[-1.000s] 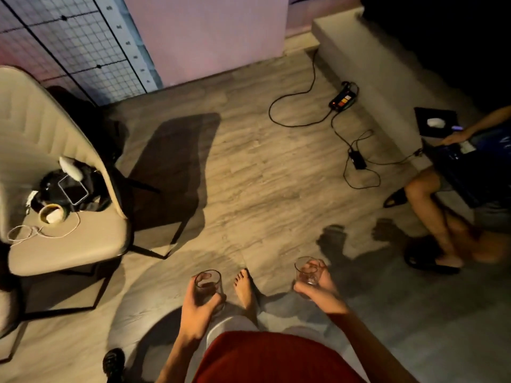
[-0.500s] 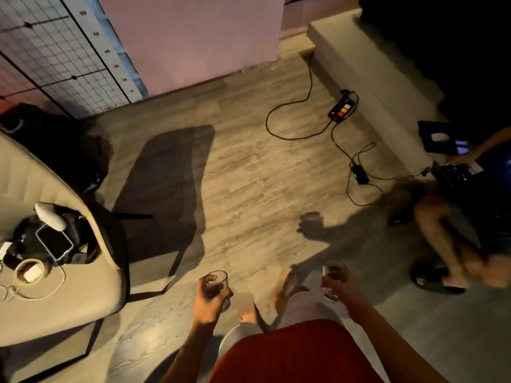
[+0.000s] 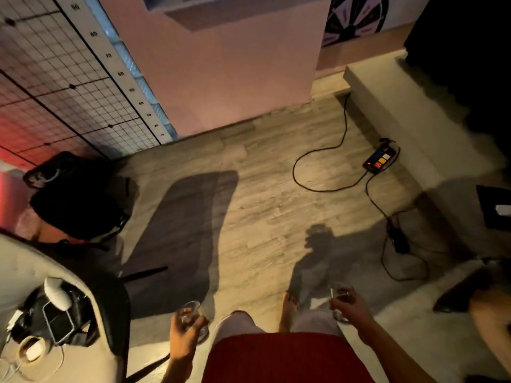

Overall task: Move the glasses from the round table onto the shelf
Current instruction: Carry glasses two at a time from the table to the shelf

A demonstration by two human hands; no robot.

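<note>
I stand on a wooden floor with a clear glass in each hand. My left hand (image 3: 184, 337) is wrapped round one short glass (image 3: 190, 313) at the bottom centre-left, held upright. My right hand (image 3: 352, 304) grips a second glass (image 3: 338, 295) at the bottom right of centre. Both glasses look blurred. A pink shelf unit (image 3: 221, 12) shows at the top of the frame, ahead of me. The round table is out of view.
A beige chair (image 3: 25, 275) with a phone, cables and small gadgets stands at the left. A black bag (image 3: 74, 211) lies beside it. A power strip (image 3: 380, 158) and cables (image 3: 318, 186) run across the floor on the right. Another person's leg (image 3: 486, 302) is at the right edge.
The view has tilted up and shifted forward: the pink wall and shelf came into sight, the chair slid down and left. Both hands keep their glasses.
</note>
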